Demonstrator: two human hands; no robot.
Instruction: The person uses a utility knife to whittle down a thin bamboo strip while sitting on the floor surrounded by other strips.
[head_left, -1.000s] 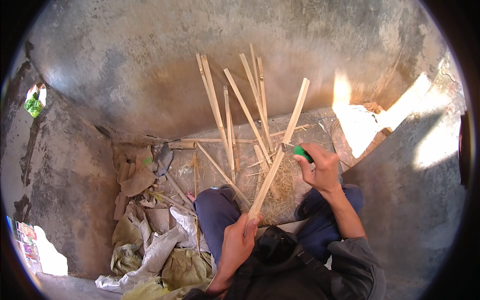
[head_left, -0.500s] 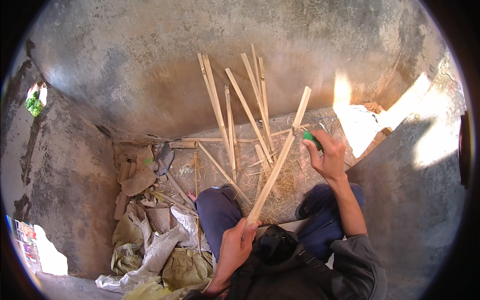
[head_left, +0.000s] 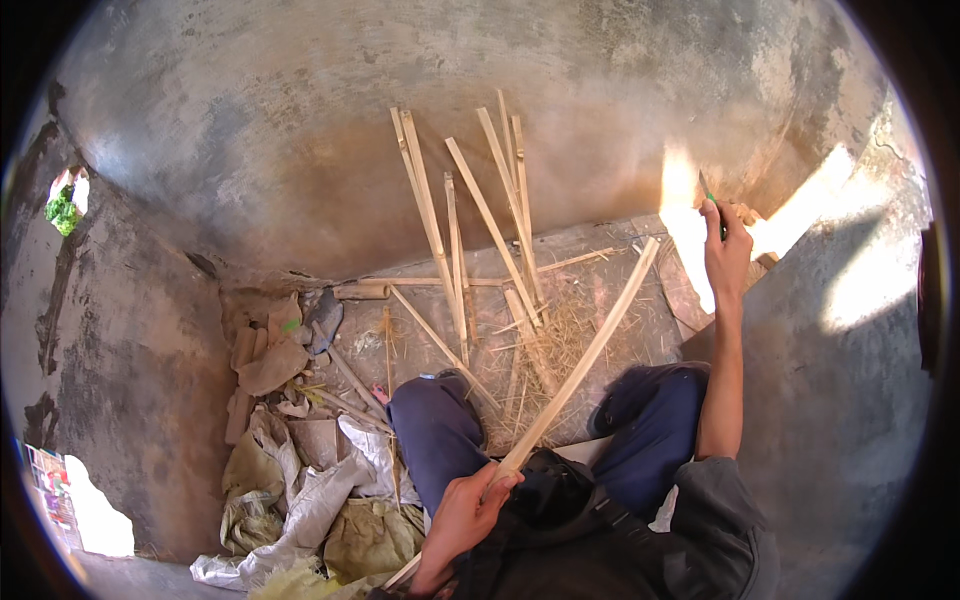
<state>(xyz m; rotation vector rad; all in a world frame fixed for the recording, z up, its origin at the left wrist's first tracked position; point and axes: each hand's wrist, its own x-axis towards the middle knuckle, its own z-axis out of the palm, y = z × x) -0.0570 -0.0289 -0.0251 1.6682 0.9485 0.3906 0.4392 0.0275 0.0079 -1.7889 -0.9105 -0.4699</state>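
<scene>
A long, pale bamboo strip (head_left: 586, 366) slants up and to the right from my left hand (head_left: 466, 512), which is closed round its near part. Its far end is free, above the floor. Out to the far right, against a sunlit patch, my right hand (head_left: 729, 258) grips a green-handled knife (head_left: 706, 190). The narrow blade points up and away, apart from the strip. Most of the handle is hidden by my fingers.
Several bamboo strips (head_left: 424, 190) lean on the concrete wall (head_left: 600, 110) ahead. Fine shavings (head_left: 585, 405) litter the floor between my legs. Crumpled sacks (head_left: 300, 500) and broken scraps (head_left: 275, 365) lie at the left. A low wall (head_left: 830, 400) rises close on the right.
My right hand has swung away from the strip, outward to the far right, with the knife. The strip's far end has dropped and tilted right; my left hand still holds it.
</scene>
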